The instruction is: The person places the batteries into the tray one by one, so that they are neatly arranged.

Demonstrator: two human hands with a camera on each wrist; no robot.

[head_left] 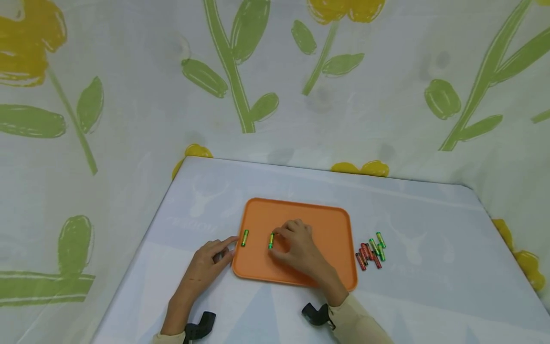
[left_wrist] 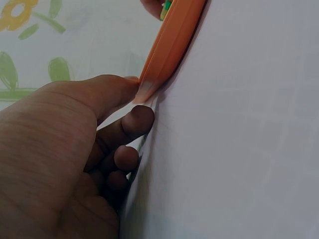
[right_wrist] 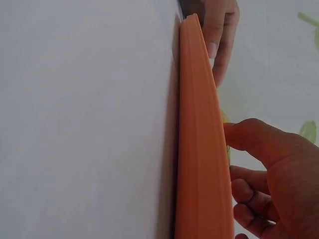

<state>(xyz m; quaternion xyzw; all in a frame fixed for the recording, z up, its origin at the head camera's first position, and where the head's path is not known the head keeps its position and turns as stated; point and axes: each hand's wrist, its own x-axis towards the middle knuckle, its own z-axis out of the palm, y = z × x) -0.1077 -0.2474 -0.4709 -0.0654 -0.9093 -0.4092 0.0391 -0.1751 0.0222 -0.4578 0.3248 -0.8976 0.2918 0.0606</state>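
Note:
An orange tray [head_left: 296, 210] lies on the table. Inside it, near its left side, a green battery [head_left: 245, 238] stands or lies lengthwise away from me. My right hand [head_left: 298, 246] reaches over the tray and pinches a second green battery [head_left: 271, 241] by its two ends, between thumb and forefinger. At the tray's left rim is my left hand [head_left: 210, 260], its fingertips touching the edge and its fingers relaxed. From the left wrist view, the left thumb [left_wrist: 117, 89] rests at the rim. The tray's side wall mostly hides the held battery in the right wrist view.
Just right of the tray is a loose pile of red batteries [head_left: 361, 262] and green batteries [head_left: 380, 240]. A pale patterned cloth covers the table [head_left: 429, 229]. Behind it hangs a white curtain [head_left: 146, 95] with green and yellow flowers.

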